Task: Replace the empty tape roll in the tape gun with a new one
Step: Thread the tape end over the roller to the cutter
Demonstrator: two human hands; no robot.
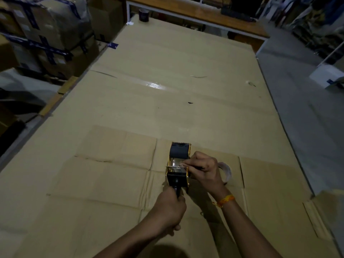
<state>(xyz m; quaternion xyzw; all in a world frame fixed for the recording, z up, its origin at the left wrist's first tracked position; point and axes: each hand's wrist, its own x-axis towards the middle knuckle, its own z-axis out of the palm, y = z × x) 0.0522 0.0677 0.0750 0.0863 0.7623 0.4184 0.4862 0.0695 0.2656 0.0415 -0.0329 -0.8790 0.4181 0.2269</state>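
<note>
A black and yellow tape gun (179, 164) stands on the flattened cardboard (115, 164) low in the middle of the view. My left hand (170, 211) is closed around its black handle. My right hand (202, 170) lies against the gun's right side, its thumb and forefinger pinched at the clear tape end over the metal plate. A roll of clear tape (226, 171) shows just behind my right hand; whether it sits on the gun or on the cardboard is hidden by the hand.
The long table (167, 71) is covered in cardboard sheets. A dark tape roll (144, 14) stands at its far end. Wrapped boxes (46, 34) are stacked to the left. Grey floor and a white box (327, 75) lie to the right.
</note>
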